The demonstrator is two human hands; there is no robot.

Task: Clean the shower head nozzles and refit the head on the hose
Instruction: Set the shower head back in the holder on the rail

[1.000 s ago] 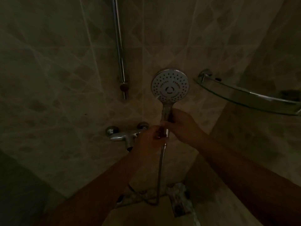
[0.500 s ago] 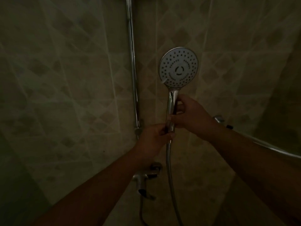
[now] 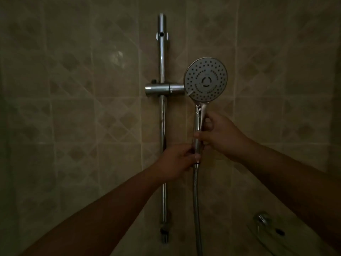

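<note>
Room: It is very dark in here, so small things are hard to see.
Shower head [image 3: 206,78]: It is round and grey with lots of little holes, and its face looks at us. It is held up high, just to the right of the rail holder [image 3: 164,89]. Its left edge covers the tip of that holder.
Handle [image 3: 198,124]: It is shiny and points down from the head. Fingers hide its lower part.
Right hand [image 3: 223,136]: Its fingers are curled round the handle and grip it.
Left hand [image 3: 176,160]: It pinches the bottom of the handle, where the hose [image 3: 196,204] joins. Its fingers hide the joint, so I cannot tell if it is screwed tight.
Hose: It hangs straight down from the left hand and runs off the bottom of the picture.
Slide rail [image 3: 162,126]: The tall shiny bar stands on the tiled wall [image 3: 73,108]. The left arm hides a bit of it low down.
Corner shelf [image 3: 265,228]: Only a dim bit shows at the lower right. The right arm cuts it off.
What changed: A moment ago the tap was in view below the hands. Now it is gone, and the top of the rail and its holder have come into view. Both hands still hold the handle the same way.
Writing: There may be tiny marks on the face of the head, but I cannot read them.
</note>
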